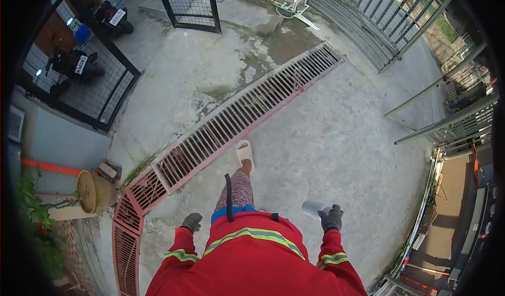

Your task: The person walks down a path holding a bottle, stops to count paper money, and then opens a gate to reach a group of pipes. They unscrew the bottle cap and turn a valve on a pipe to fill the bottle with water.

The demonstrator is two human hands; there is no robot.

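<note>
Concrete (342, 133) — pale cylinder (313, 208) in right hand (332, 219).

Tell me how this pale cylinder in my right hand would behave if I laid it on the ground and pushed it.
The pale cylinder would probably roll, given its rounded side. It's likely fairly stiff, since it juts from your gloved right hand without visibly sagging. One hand holds it, so it may be light.

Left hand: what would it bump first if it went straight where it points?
The left hand would probably reach the drain grate first, but might pass above it; height is unclear.
</note>
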